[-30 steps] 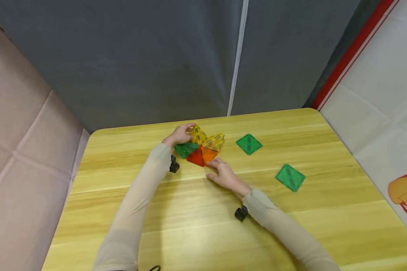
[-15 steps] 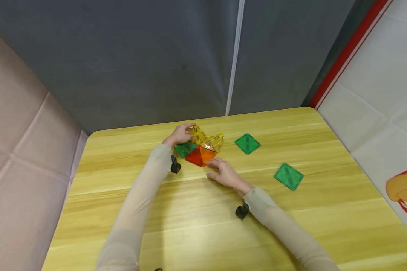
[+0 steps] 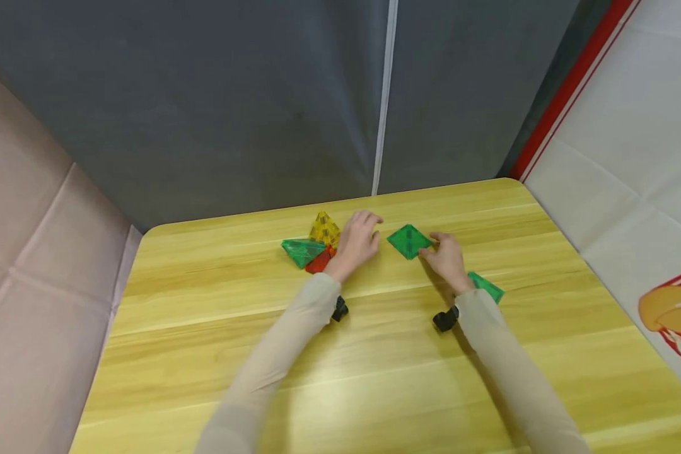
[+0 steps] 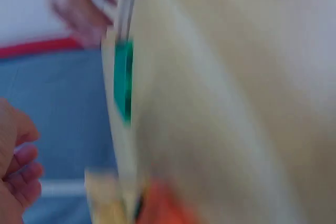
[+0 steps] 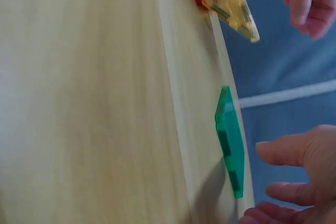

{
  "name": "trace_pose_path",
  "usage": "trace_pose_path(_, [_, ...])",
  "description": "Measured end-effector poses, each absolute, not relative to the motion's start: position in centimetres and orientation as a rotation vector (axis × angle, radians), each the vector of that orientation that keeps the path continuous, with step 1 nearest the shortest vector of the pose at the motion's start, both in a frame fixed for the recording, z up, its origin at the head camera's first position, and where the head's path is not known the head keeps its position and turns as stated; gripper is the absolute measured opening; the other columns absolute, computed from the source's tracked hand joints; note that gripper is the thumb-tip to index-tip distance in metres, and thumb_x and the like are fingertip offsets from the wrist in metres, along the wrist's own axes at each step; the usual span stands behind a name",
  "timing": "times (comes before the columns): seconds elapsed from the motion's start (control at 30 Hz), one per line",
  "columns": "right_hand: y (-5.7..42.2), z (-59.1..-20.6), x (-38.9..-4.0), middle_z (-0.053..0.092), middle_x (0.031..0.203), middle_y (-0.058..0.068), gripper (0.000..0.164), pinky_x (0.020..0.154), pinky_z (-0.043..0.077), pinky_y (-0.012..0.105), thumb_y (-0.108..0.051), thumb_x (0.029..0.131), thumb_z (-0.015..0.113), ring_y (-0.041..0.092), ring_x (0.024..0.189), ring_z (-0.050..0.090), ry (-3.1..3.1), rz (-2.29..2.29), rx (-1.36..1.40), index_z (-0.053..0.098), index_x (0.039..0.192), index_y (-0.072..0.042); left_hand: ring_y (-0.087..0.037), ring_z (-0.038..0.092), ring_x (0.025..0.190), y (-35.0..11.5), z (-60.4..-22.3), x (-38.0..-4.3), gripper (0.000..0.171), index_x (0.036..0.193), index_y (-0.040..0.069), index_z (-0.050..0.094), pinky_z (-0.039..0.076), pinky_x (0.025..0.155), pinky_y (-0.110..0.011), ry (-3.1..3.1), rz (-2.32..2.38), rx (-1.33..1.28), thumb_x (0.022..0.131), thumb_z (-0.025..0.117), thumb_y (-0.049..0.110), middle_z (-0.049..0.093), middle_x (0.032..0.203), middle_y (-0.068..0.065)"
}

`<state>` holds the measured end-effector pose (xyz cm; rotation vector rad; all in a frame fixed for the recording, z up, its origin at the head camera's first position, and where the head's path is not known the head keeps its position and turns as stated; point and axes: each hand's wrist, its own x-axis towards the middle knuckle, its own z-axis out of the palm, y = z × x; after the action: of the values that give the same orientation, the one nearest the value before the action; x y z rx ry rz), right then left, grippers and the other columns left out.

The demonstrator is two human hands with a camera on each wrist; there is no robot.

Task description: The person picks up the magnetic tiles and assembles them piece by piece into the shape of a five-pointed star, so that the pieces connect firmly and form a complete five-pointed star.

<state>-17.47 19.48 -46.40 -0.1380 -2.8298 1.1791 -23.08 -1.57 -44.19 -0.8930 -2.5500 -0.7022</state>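
Translucent coloured tiles form a cluster on the table: green, yellow tilted upward, and red. My left hand hovers over the cluster's right side, fingers loosely bent and holding nothing, and hides part of it. A green diamond-shaped piece lies to the right of that hand. My right hand is at this piece's right corner; in the right wrist view its thumb stands apart from the green piece, fingers spread. Another green piece lies partly hidden behind the right sleeve.
The wooden table reaches a dark grey curtain at its back edge. A pink padded wall stands on the left and a white panel with a red stripe on the right. Both wrists carry small black cameras.
My left hand has let go of the yellow tile and moved right across the cluster. My right hand has left the orange tile and moved right and back to the green piece.
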Motion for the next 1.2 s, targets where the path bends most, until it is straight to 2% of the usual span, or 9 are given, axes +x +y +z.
trace_pose_path(0.13, [20.0,-46.7,-18.0,0.042,0.126,0.037,0.058,0.094,0.041,0.052,-0.014,0.087,0.065,0.047,0.115,0.044,-2.889,1.141,-0.222,0.042,0.129,0.019,-0.022,0.055,0.102,2.2,-45.1,-21.4,0.03,0.116,0.002,0.06,0.047,0.087,-0.029,-2.701,-0.586,-0.915,0.088,0.061,0.011,0.06,0.11,-0.011])
trace_pose_path(0.33, [20.0,-47.0,-18.5,0.039,0.127,0.036,0.066,0.099,0.038,0.049,-0.02,0.084,0.07,0.046,0.119,0.04,-2.97,1.124,-0.267,0.041,0.129,0.019,-0.026,0.049,0.115,5.2,-46.4,-20.9,0.063,0.139,-0.003,0.035,0.047,0.089,-0.032,-3.081,-0.63,-0.569,0.091,0.061,0.027,0.05,0.128,-0.018])
trace_pose_path(0.47, [20.0,-47.0,-18.7,0.037,0.127,0.036,0.071,0.101,0.034,0.05,-0.021,0.079,0.075,0.045,0.119,0.037,-3.012,1.08,-0.262,0.042,0.128,0.02,-0.029,0.044,0.121,5.9,-46.7,-21.2,0.07,0.143,-0.003,0.028,0.044,0.094,-0.035,-3.156,-0.649,-0.441,0.09,0.062,0.029,0.047,0.132,-0.018])
trace_pose_path(0.6, [19.8,-46.8,-18.8,0.038,0.125,0.035,0.069,0.101,0.034,0.05,-0.017,0.076,0.077,0.045,0.117,0.037,-3.054,1.051,-0.242,0.046,0.125,0.02,-0.028,0.042,0.12,6.3,-46.9,-21.5,0.068,0.144,0.002,0.03,0.043,0.094,-0.036,-3.202,-0.623,-0.425,0.09,0.062,0.029,0.048,0.134,-0.015])
trace_pose_path(0.73, [19.7,-46.8,-18.9,0.041,0.123,0.033,0.061,0.098,0.037,0.048,-0.012,0.077,0.076,0.043,0.113,0.04,-3.047,1.074,-0.259,0.049,0.123,0.017,-0.026,0.044,0.116,6.8,-46.8,-21.5,0.061,0.139,0.004,0.039,0.045,0.092,-0.034,-3.218,-0.608,-0.426,0.089,0.063,0.029,0.05,0.13,-0.013])
trace_pose_path(1.0, [19.7,-47.2,-18.8,0.046,0.114,0.026,0.049,0.088,0.043,0.044,-0.01,0.077,0.076,0.035,0.1,0.046,-3.011,1.115,-0.228,0.055,0.116,0.013,-0.026,0.044,0.104,6.6,-46.5,-21.8,0.05,0.122,0.002,0.056,0.039,0.084,-0.031,-3.19,-0.654,-0.349,0.083,0.071,0.03,0.054,0.116,-0.014])
trace_pose_path(1.2, [20.1,-47.7,-18.6,0.044,0.116,0.026,0.044,0.088,0.041,0.045,-0.011,0.082,0.072,0.035,0.1,0.046,-3.002,1.15,-0.174,0.054,0.117,0.011,-0.027,0.039,0.103,6.7,-45.9,-21.8,0.038,0.113,0.002,0.061,0.048,0.073,-0.031,-3.229,-0.816,-0.191,0.083,0.07,0.024,0.047,0.113,-0.016])
